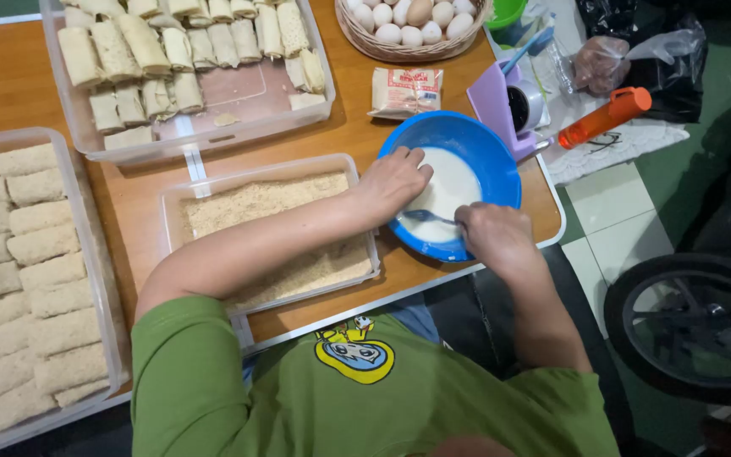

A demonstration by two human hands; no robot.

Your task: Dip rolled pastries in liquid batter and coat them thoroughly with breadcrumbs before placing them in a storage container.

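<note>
White batter [450, 188] sits in the blue bowl [492, 156] at the table's near edge — left hand [392, 179] grips the rim, right hand [494, 235] clenches a utensil [430, 217] in it — crumbed rolls [31, 279] already fill one tray, plain rolls [154, 51] still wait.

1 head camera looks steeply down, close above the table [10, 76].
</note>
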